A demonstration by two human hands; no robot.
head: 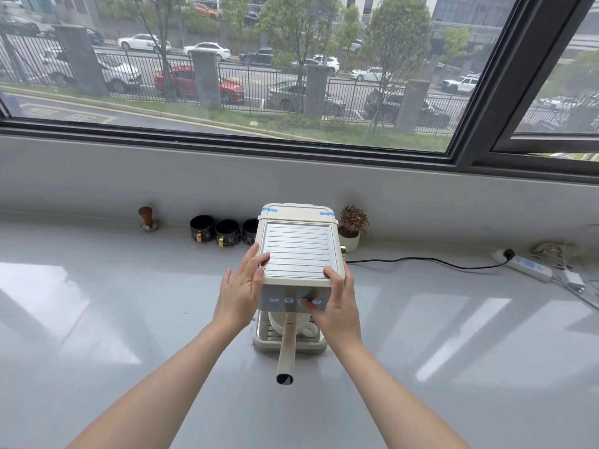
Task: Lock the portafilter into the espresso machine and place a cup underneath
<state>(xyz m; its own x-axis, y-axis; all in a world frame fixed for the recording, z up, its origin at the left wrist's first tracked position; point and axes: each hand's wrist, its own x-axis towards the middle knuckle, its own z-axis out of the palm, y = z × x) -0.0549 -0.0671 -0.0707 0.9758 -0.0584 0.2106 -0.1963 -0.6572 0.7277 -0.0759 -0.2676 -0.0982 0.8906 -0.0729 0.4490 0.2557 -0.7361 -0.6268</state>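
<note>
1. Head view: we judge both steps done. The cream-handled portafilter (286, 348) points toward us from the boxy cream espresso machine (297, 254), with a glossy white ceramic cup (303, 325) on the drip tray beneath.
2. Our left hand (241, 291) lies flat, open, against the machine's side; our right hand (337, 306), empty, thumbs a lit button. Next we need only a light press.
3. The ribbed metal top gleams above the smooth grey desk (129, 319).

Tamper (147, 219), black cups (227, 233), plant (352, 225), power strip (527, 266).
</note>
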